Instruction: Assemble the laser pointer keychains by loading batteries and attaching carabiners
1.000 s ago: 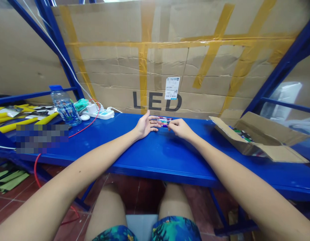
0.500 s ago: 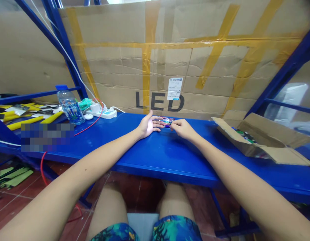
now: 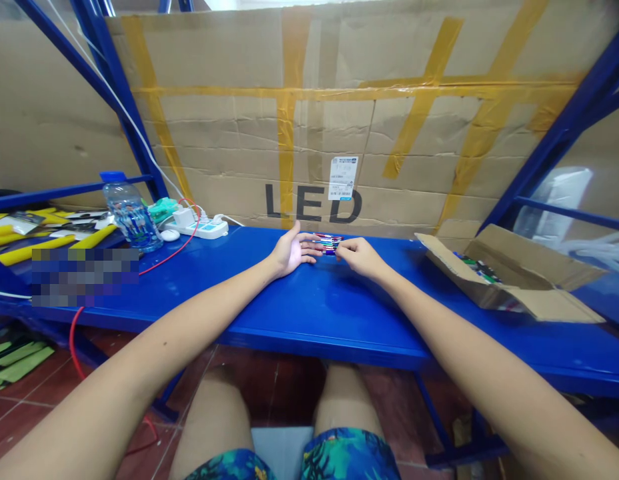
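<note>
Several coloured pens [image 3: 330,245] lie side by side on the blue table [image 3: 309,307], in front of the large cardboard sheet. At their left ends is my left hand [image 3: 289,253], fingers stretched and spread, thumb up, the fingertips beside or touching the pens. My right hand [image 3: 362,257] is closed in a pinch at the right end of the nearest pen, a dark blue one. Its fingers partly cover the pens' right ends, so exactly what lies in the pinch is hard to see.
To the right stands an open cardboard box [image 3: 514,293] with more pens in it. A water bottle [image 3: 132,213], a power strip [image 3: 204,229] and a red cable [image 3: 182,250] are on the left. The cardboard sheet [image 3: 229,153] marked LED rises behind the table.
The view has shifted slightly to the right. Both hands keep nearly the same pose around the pens, and the pens lie much as before.
</note>
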